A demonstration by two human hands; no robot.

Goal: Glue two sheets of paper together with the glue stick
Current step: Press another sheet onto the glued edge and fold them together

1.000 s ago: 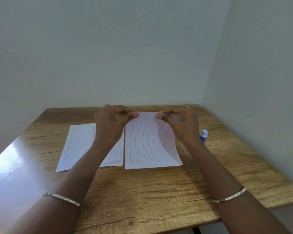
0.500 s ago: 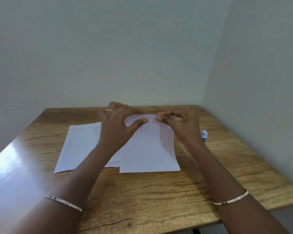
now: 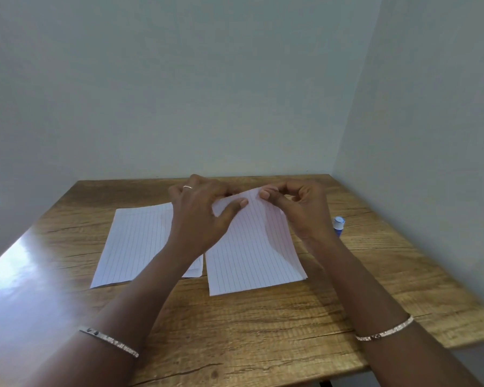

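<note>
Wooden table (image 3: 263, 331) — left hand (image 3: 199, 219) and right hand (image 3: 305, 213) pinch right sheet (image 3: 249, 261) — far edge.

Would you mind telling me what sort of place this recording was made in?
Probably a plain indoor desk corner: a wood-grain table set against two bare pale walls, with lined paper sheets and a glue stick on it.

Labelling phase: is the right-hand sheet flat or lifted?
Partly lifted. The left hand and right hand pinch the far edge of the right sheet up; its near edge lies on the table.
</note>
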